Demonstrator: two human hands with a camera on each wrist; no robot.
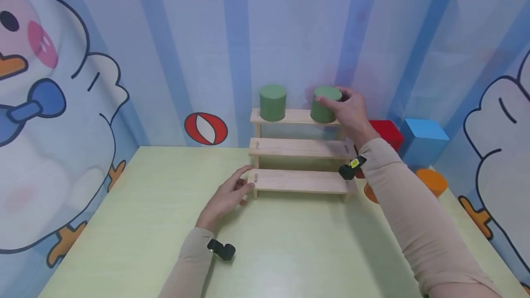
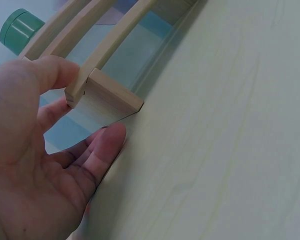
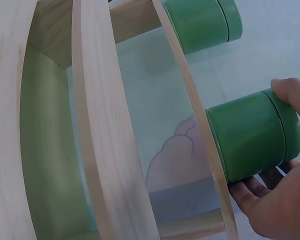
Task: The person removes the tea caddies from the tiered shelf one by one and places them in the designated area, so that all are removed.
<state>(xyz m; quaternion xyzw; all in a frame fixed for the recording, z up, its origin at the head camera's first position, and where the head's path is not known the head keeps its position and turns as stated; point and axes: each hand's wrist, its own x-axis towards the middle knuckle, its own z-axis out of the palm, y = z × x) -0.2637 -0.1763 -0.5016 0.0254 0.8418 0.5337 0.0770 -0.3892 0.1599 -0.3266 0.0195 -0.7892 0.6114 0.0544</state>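
Head view, much as I see it standing here: the green canister [image 1: 322,114] sits on the top step of the wooden stand [image 1: 298,148], gripped by the right hand [image 1: 352,111], thumb at the lid's edge and fingers round the opposite side. I'd judge it stiff, fairly light and not fragile, maybe a touch slippery (that smooth green finish has a sheen); the sides below the lid seam seem the safest hold, since the lid might come away alone.

Left of that hand stands a twin canister [image 1: 273,105], untouched. Well apart and lower, the left hand [image 1: 223,199] pinches the left end of the lowest step; the stand looks light enough to slide if unsteadied.

Under the hands spreads a pale, smooth table [image 1: 165,206]. Beyond the right forearm are a red block [image 1: 387,132], a blue block [image 1: 424,137] and an orange cylinder [image 1: 432,182]. Past both hands hangs a blue striped backdrop [image 1: 290,36] printed with white birds.
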